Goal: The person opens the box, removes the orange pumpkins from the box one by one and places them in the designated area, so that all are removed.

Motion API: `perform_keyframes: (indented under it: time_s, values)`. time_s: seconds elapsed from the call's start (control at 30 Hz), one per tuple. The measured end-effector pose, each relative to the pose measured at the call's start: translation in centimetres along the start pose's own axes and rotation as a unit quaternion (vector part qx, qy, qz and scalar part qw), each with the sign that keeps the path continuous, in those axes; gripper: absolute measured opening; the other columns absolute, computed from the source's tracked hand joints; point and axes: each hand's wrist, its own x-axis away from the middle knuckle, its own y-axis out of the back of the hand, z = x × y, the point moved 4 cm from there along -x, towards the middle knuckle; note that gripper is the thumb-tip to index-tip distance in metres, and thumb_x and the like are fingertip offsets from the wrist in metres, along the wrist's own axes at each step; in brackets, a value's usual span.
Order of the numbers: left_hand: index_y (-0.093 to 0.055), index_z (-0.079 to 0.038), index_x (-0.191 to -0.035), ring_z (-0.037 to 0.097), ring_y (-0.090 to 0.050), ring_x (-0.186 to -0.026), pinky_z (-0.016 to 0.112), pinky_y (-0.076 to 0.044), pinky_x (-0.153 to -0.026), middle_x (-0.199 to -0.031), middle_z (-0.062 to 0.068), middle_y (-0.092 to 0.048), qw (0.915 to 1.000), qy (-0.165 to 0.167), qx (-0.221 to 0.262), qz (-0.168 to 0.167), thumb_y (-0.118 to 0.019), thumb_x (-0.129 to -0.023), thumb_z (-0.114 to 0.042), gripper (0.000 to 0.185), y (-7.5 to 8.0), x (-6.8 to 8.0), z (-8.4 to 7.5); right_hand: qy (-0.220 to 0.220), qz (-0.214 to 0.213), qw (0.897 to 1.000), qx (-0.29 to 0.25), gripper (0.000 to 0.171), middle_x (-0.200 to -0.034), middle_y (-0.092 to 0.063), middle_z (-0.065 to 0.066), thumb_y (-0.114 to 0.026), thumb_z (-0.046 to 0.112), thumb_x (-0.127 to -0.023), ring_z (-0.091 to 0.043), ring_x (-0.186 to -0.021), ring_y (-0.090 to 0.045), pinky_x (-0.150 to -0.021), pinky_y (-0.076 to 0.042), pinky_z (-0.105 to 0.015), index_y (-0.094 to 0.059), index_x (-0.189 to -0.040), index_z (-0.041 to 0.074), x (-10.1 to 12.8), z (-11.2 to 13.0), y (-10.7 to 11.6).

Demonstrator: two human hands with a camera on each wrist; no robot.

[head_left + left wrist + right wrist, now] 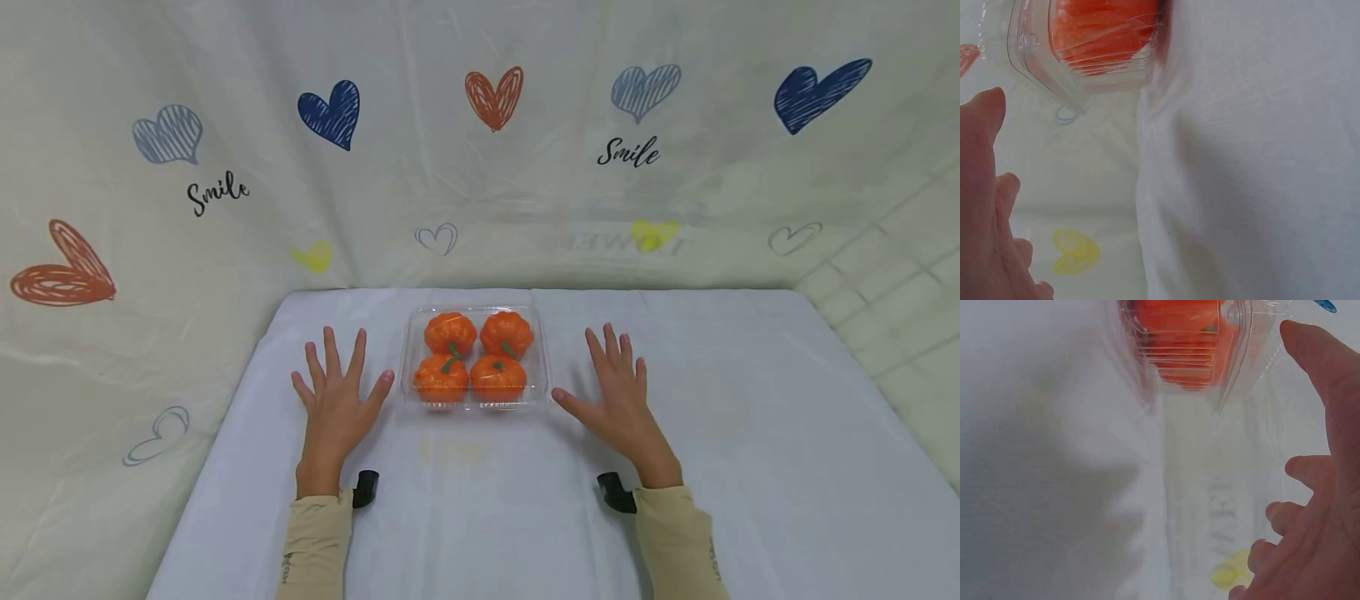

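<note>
A clear plastic clamshell box (477, 398) lies on the table between the two hands. Several small orange pumpkins (498, 379) with green stems fill it, seen through the lid. My left hand (337, 408), fingers spread, is to the left of the box and holds nothing. To the right, my right hand (621, 408) is spread too, its thumb pointing at the box's lower right corner. Each wrist view shows a side of the box, with the left thumb (988, 112) and right thumb (1310, 347) near it.
A white cloth covers the table (480, 517). Behind it hangs a pale curtain (420, 183) printed with hearts and the word Smile. Black wrist-worn devices (365, 489) sit at the inner side of both sleeves.
</note>
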Motion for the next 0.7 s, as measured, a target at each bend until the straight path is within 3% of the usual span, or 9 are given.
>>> perform_keyframes:
  time_s: [0.3,0.7]
  values:
    - [-0.017,-0.025,-0.174,0.049,0.017,-0.159,0.081,0.011,-0.116,-0.177,0.013,0.018,0.9999,-0.001,0.01,-0.012,-0.053,-0.105,-0.064,0.087,-0.1,0.1,0.2,0.009,0.048,0.998,-0.047,0.11,-0.179,-0.004,-0.015,-0.079,0.047,-0.093,-0.04,-0.163,0.007,-0.126,0.005,-0.067,-0.015,-0.173,0.008,-0.5,1.4,-2.5]
    - [-0.016,-0.025,-0.174,0.049,0.017,-0.159,0.08,0.009,-0.117,-0.178,0.011,0.017,0.999,0.002,0.042,-0.015,-0.057,-0.105,-0.059,0.087,-0.3,0.0,0.0,0.003,0.07,0.993,-0.09,0.108,-0.179,-0.013,-0.007,-0.082,0.046,-0.092,-0.035,-0.164,0.002,-0.126,-0.006,-0.069,-0.02,-0.172,0.008,-0.4,2.1,-4.5]
